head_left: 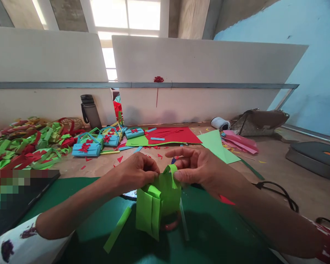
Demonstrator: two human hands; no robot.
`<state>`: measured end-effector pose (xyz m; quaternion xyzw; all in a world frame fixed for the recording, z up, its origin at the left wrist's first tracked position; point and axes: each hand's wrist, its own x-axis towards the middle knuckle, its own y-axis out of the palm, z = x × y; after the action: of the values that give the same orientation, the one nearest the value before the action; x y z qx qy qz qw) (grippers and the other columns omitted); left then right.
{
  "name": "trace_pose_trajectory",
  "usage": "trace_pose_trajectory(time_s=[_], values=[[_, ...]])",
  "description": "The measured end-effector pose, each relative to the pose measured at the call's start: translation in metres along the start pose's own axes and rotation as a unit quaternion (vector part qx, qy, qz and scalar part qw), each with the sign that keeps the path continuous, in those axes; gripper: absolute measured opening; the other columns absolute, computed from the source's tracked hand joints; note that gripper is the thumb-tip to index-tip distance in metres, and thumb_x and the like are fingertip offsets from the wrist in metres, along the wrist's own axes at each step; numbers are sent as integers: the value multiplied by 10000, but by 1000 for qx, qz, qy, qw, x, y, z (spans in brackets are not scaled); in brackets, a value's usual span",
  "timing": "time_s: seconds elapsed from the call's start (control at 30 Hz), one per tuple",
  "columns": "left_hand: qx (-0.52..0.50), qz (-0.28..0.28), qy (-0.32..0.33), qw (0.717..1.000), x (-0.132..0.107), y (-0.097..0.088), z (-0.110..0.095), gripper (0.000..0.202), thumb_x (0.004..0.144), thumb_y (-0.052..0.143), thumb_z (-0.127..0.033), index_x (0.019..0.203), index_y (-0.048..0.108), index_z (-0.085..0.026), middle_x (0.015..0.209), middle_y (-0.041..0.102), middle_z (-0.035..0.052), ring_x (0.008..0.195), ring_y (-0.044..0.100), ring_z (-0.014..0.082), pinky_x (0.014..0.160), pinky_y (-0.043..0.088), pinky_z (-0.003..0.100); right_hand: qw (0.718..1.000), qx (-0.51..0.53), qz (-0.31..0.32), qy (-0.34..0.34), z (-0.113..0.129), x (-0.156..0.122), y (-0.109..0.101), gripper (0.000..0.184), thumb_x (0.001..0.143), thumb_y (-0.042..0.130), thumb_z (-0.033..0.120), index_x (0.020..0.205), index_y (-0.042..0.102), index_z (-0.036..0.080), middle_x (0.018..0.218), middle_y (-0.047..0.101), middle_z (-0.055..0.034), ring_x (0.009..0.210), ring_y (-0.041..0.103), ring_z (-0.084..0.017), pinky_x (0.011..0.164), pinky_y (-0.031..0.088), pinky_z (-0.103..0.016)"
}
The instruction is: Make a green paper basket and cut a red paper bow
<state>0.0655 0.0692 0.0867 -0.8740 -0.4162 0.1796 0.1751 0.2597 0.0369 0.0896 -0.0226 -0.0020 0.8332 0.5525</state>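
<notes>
Green paper bag (148, 214), head view: roughly upright over dark green mat (93, 212), below and between both hands; contact with mat unclear. Left hand (136, 170) pinches its top edge. Right hand (195, 167), thumb and fingers closed on arched strip (174, 180), is nearer that strip, whose free-hanging length runs downward along the bag.

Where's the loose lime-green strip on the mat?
Head view, lower part, left of centre: the strip lies just left of the folded lime-green paper.
</notes>
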Motion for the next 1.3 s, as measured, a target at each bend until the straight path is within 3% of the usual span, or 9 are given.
trace_pose_trajectory(time_s=[0.27,0.9,1.3], values=[[-20,-14,-25,999,0,1,-1,108,645,532,-161,666,637,-147,523,511,-56,441,394,66,429,266,196,970,-203,-107,-78,5,-1,9,381,697,599,115,1071,556,170,576,480,68,521,433,-83,477,330,-212],[-76,3,-74,994,0,1,-4,202,663,563,-194,763,734,-155,574,619,-6,480,468,93,435,313,193,949,-258,-135,-125,-14,9,15,375,718,557,79,1080,519,170,614,509,70,567,492,-88,544,391,-215],[-100,10,-57,993,3,2,-2,196,675,560,-171,772,725,-131,550,589,-20,456,424,66,421,272,175,934,-295,-150,-133,-16,13,15,404,709,557,66,1099,515,164,615,507,69,567,494,-96,538,389,-227]])
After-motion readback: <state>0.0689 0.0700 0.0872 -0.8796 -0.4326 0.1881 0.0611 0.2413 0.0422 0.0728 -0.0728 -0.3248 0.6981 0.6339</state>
